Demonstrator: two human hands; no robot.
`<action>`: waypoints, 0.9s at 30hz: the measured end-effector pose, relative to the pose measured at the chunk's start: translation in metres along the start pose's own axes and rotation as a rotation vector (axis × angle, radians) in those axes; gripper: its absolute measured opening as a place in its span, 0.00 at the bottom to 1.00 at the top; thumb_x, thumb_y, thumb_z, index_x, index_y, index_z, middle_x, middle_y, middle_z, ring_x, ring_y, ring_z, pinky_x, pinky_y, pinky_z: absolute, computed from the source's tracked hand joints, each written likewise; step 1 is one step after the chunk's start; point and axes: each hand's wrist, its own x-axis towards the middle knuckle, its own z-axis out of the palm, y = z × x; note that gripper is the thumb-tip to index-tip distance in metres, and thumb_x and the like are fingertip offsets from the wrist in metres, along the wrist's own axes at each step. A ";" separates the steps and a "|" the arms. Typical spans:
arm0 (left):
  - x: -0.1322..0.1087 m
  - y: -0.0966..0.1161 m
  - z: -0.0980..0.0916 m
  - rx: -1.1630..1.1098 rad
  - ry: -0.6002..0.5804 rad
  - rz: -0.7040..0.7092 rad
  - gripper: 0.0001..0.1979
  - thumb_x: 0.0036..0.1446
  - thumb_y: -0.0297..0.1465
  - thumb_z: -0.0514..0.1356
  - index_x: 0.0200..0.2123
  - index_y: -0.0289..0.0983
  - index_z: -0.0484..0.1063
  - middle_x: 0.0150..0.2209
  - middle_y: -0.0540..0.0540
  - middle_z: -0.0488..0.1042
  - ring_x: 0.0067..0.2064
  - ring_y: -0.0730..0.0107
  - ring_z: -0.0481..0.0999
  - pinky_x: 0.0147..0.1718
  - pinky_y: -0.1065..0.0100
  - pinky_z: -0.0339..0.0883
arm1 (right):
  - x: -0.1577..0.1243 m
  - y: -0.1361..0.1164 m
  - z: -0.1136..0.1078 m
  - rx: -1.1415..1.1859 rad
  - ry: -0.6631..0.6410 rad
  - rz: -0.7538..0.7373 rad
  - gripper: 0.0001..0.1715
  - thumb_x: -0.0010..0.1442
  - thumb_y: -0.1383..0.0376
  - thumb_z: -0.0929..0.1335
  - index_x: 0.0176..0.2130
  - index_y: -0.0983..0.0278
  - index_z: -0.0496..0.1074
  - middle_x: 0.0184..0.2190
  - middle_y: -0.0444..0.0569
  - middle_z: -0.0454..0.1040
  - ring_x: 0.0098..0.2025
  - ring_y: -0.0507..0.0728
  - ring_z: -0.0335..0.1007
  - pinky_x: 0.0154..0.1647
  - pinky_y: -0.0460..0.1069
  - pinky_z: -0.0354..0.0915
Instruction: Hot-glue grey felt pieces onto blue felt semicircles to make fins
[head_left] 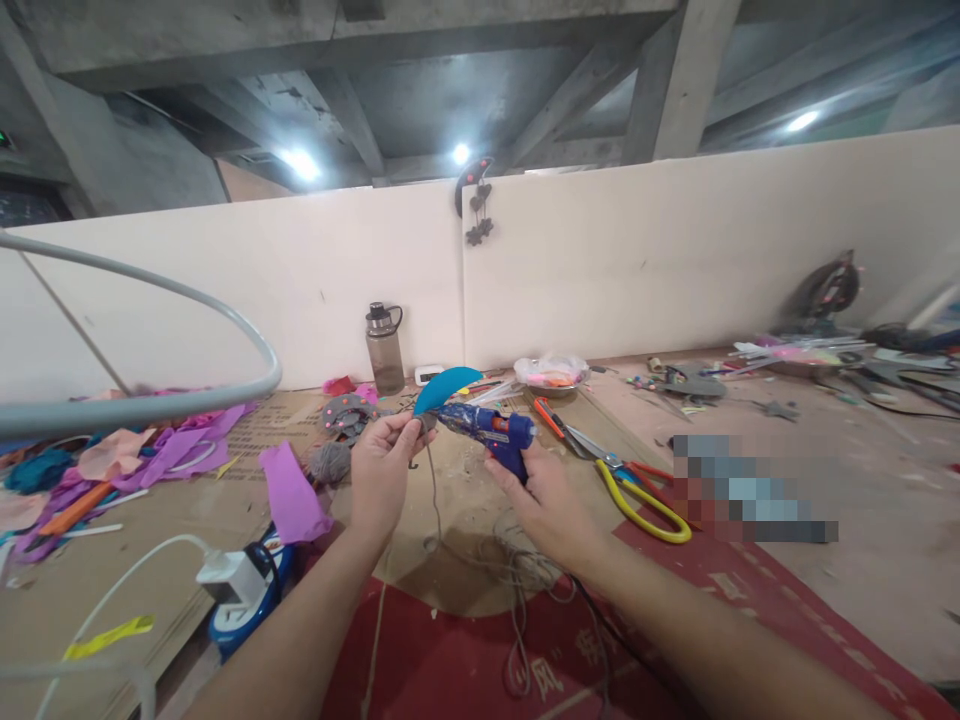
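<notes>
Holding blue glue gun (496, 431) — blotched barrel | teal crescent (447, 387) — smooth, curved

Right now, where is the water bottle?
In the head view, the water bottle stands upright at the white partition, left of centre, beyond the left hand.

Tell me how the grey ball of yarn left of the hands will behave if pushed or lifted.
The grey ball of yarn looks round, so a push would probably roll it across the brown cardboard sheet. Wound from soft strand, it is likely light and squashy. A loose grey strand hangs from the left hand, so it may unwind.
</notes>
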 end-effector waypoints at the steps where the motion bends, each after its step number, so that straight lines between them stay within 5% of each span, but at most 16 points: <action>1: 0.000 0.000 0.000 -0.004 0.004 -0.001 0.13 0.45 0.36 0.66 0.33 0.35 0.75 0.32 0.46 0.78 0.34 0.67 0.77 0.42 0.59 0.70 | 0.000 0.000 0.000 0.001 0.000 -0.001 0.15 0.62 0.59 0.60 0.47 0.63 0.65 0.42 0.54 0.73 0.44 0.60 0.69 0.45 0.55 0.64; 27: -0.003 0.005 0.002 -0.060 0.001 0.021 0.12 0.46 0.35 0.66 0.32 0.34 0.74 0.33 0.47 0.77 0.33 0.69 0.77 0.43 0.58 0.72 | 0.004 0.005 -0.004 -0.021 0.091 0.044 0.15 0.61 0.58 0.61 0.44 0.64 0.67 0.38 0.53 0.73 0.40 0.60 0.68 0.43 0.55 0.63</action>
